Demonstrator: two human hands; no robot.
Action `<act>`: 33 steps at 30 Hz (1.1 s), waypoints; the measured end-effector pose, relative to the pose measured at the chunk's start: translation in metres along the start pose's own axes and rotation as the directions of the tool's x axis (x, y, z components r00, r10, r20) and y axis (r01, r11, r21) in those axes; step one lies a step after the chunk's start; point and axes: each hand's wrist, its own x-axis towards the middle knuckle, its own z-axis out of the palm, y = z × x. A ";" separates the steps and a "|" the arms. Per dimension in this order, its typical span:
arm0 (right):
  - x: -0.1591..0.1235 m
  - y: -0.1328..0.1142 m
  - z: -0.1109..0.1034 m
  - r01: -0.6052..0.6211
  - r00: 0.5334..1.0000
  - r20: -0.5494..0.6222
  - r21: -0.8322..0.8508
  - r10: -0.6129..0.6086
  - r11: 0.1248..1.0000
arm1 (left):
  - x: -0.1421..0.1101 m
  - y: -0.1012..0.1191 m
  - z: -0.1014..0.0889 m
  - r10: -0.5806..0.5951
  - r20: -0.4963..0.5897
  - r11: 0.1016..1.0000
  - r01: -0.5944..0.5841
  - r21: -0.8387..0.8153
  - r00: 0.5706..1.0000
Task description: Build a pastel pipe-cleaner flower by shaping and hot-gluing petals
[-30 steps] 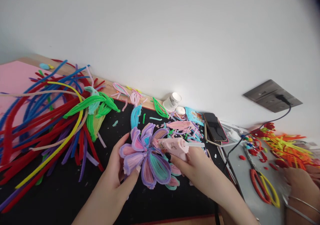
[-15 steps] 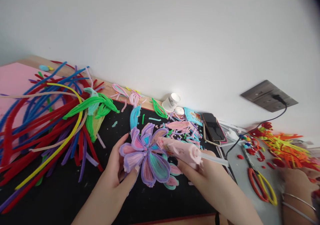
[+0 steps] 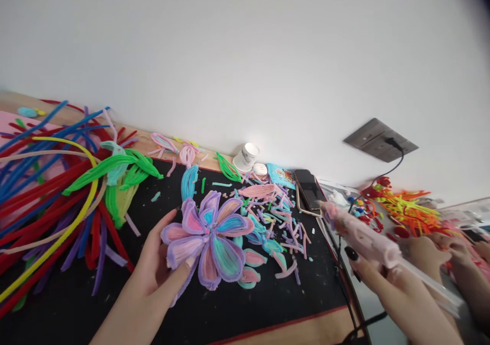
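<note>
My left hand (image 3: 163,266) grips a pipe-cleaner flower (image 3: 225,258) by its left petals, thumb on top and fingers behind. Its petals are pink, lilac and teal with purple edges. Over to the right, my right hand (image 3: 398,294) is closed around a pink glue gun (image 3: 367,240), a clear glue stick jutting from its back. The gun's nozzle points up and left, apart from the flower. Beside the flower lie loose pink-and-teal petals (image 3: 254,257) and blue-pink ones (image 3: 264,238) on the black mat (image 3: 291,304).
A heap of red, blue and purple pipe cleaners (image 3: 57,197) with green leaves (image 3: 103,169) covers the left. Behind stand a white cup (image 3: 247,157), a blue packet (image 3: 281,175) and a phone (image 3: 308,189). Another person's hands (image 3: 440,255) are at the right, near orange-yellow strips (image 3: 411,210). Cut scraps (image 3: 294,232) litter the mat.
My right hand has drawn the glue gun away from the flower to the right, over the grey surface. My left hand still holds the flower. The view has turned somewhat right.
</note>
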 end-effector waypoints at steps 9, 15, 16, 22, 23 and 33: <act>-0.036 0.075 0.016 -0.135 0.946 0.271 -0.166 0.177 0.977 | -0.001 0.011 0.001 -0.075 -0.027 0.997 0.075 0.001 0.997; -0.037 0.093 0.039 -0.192 0.945 0.227 -0.195 0.235 0.962 | -0.007 0.020 0.006 -0.063 -0.032 0.998 0.064 0.014 0.997; -0.037 0.091 0.041 -0.190 0.944 0.233 -0.193 0.233 0.963 | -0.007 0.019 0.006 -0.063 -0.037 0.998 0.063 0.007 0.997; -0.032 0.066 0.038 -0.161 0.984 0.044 -0.219 0.175 0.962 | -0.005 0.015 0.004 -0.058 -0.049 0.998 0.059 0.013 0.997; -0.030 0.056 0.037 -0.154 0.987 0.007 -0.201 0.159 0.967 | -0.005 0.016 0.004 -0.058 -0.042 0.998 0.059 0.023 0.997; -0.029 -0.062 0.091 0.215 0.776 0.554 0.214 -0.300 0.953 | 0.000 0.006 0.000 -0.055 -0.003 0.998 0.055 0.040 0.998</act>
